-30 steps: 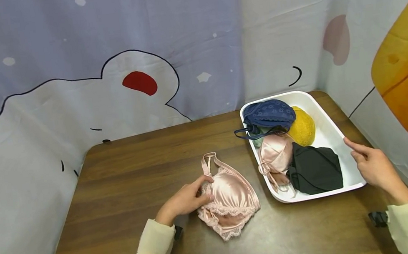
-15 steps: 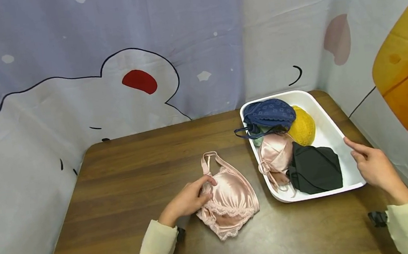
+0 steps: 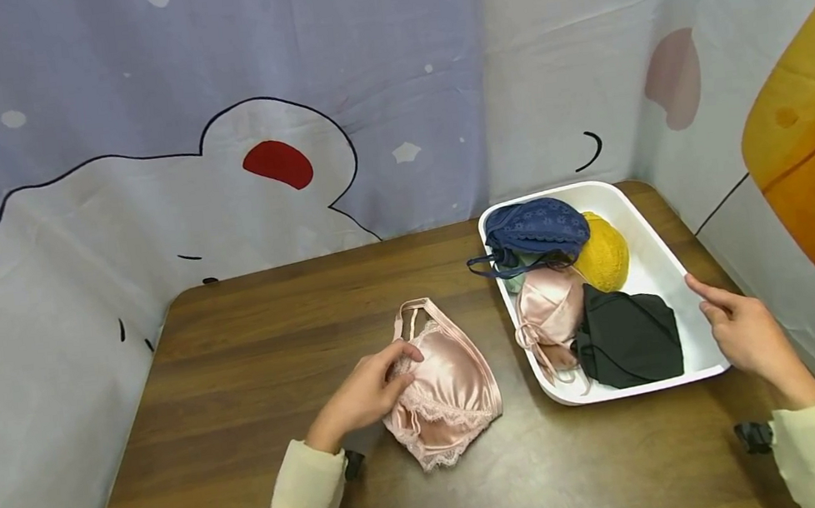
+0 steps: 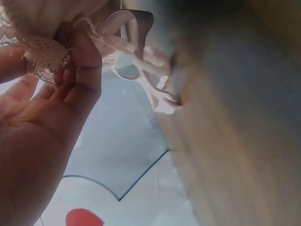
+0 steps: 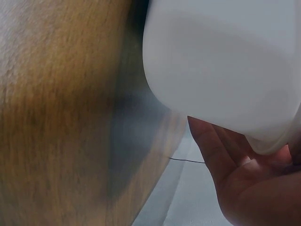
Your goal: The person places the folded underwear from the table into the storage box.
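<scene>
A pink satin bra [image 3: 459, 374] with lace trim lies folded cup in cup on the wooden table, its straps looping toward the back. My left hand [image 3: 363, 393] pinches its left edge between thumb and fingers; in the left wrist view the lace edge [image 4: 47, 54] sits between those fingers and the straps [image 4: 136, 52] dangle loose. At the right, my right hand [image 3: 749, 332] holds the side rim of a white plastic tray [image 3: 698, 338]. Seen in the right wrist view, its fingers lie under the tray's outer wall [image 5: 216, 70].
Inside the tray are a navy lace bra [image 3: 536, 227], a yellow one [image 3: 604, 252], a pale pink satin one [image 3: 552, 304] and a black folded garment [image 3: 628, 338]. A navy strap hangs over the tray's left rim. Printed curtains [image 3: 395, 79] stand behind the table [image 3: 252, 347].
The pink bra has shifted slightly left and toward the back with my left hand, turning a little. My right hand and the tray stay where they were.
</scene>
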`<move>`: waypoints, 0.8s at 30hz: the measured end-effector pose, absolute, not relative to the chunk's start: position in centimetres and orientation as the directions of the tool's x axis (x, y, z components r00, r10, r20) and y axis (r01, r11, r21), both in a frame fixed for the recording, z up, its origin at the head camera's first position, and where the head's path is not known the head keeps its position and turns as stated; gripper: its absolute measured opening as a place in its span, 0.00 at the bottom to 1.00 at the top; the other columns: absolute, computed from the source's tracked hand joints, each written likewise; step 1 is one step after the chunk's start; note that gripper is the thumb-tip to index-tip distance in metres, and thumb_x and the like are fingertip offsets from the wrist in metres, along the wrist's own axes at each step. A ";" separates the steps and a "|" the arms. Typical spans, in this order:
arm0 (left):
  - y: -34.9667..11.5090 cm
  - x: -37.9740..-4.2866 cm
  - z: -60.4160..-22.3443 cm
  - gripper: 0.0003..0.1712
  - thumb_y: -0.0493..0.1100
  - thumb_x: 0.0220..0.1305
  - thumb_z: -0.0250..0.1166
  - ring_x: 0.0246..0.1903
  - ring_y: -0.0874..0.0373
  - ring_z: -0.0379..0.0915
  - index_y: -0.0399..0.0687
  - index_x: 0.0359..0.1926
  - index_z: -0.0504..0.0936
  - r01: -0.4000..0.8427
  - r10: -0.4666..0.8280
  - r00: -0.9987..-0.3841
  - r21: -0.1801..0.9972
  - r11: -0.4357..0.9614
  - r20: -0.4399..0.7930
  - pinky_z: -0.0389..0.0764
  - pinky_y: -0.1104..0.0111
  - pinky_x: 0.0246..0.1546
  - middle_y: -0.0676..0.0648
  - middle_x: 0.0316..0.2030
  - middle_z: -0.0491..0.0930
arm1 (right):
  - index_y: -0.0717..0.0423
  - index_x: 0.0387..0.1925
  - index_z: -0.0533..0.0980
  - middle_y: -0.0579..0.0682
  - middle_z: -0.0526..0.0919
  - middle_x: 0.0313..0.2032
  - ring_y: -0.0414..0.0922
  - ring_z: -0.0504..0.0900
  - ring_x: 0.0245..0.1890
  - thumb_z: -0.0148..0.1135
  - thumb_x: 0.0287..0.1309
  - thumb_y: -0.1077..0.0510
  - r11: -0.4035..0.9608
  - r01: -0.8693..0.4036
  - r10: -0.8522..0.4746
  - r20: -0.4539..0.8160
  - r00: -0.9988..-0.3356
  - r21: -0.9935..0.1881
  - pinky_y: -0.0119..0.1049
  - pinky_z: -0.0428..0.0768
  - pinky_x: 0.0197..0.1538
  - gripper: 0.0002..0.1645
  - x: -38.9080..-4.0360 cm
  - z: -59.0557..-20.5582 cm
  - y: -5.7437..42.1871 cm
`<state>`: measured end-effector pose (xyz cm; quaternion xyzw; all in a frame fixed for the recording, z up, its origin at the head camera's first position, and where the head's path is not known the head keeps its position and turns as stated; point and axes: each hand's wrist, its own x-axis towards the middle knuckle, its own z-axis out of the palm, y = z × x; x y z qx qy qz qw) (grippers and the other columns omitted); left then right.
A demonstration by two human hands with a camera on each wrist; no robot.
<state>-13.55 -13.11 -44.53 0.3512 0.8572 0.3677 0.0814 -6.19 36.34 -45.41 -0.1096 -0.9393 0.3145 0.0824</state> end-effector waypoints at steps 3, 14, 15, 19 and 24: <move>-13.3 -13.5 -43.7 0.15 0.32 0.62 0.62 0.25 0.63 0.64 0.51 0.48 0.75 0.556 0.659 -0.736 0.693 0.459 0.153 0.71 0.68 0.31 0.56 0.37 0.76 | 0.57 0.65 0.65 0.73 0.67 0.56 0.61 0.68 0.37 0.45 0.69 0.62 0.778 0.159 0.258 0.078 -0.963 -0.608 0.49 0.63 0.35 0.24 -6.2 -45.4 36.3; -13.5 -13.5 -40.1 0.17 0.29 0.61 0.62 0.31 0.62 0.70 0.49 0.48 0.75 0.636 0.601 -0.717 0.685 0.356 0.353 0.73 0.68 0.33 0.54 0.41 0.78 | 0.57 0.66 0.64 0.72 0.66 0.58 0.60 0.68 0.38 0.43 0.70 0.62 0.776 0.152 0.256 0.085 -0.963 -0.612 0.49 0.63 0.35 0.24 -6.1 -45.5 36.5; -13.3 -13.5 -39.8 0.17 0.29 0.61 0.62 0.30 0.62 0.69 0.49 0.48 0.75 0.645 0.594 -0.712 0.682 0.345 0.373 0.73 0.68 0.32 0.54 0.41 0.78 | 0.57 0.66 0.64 0.72 0.66 0.58 0.60 0.68 0.38 0.43 0.70 0.62 0.776 0.152 0.256 0.085 -0.963 -0.613 0.49 0.63 0.35 0.24 -6.1 -45.5 36.5; -12.7 -13.7 -38.7 0.15 0.28 0.61 0.61 0.25 0.61 0.67 0.46 0.48 0.76 0.692 0.566 -0.682 0.659 0.296 0.463 0.71 0.69 0.27 0.50 0.39 0.78 | 0.57 0.66 0.64 0.71 0.67 0.58 0.59 0.68 0.37 0.43 0.69 0.63 0.768 0.148 0.259 0.091 -0.962 -0.623 0.46 0.62 0.34 0.24 -6.0 -45.5 36.4; -11.2 -14.0 -37.2 0.14 0.29 0.62 0.61 0.23 0.61 0.64 0.44 0.48 0.77 0.752 0.520 -0.628 0.623 0.215 0.579 0.68 0.70 0.23 0.49 0.40 0.78 | 0.57 0.65 0.65 0.71 0.70 0.55 0.59 0.68 0.35 0.45 0.69 0.63 0.767 0.135 0.259 0.110 -0.960 -0.628 0.42 0.60 0.31 0.24 -6.0 -45.5 36.3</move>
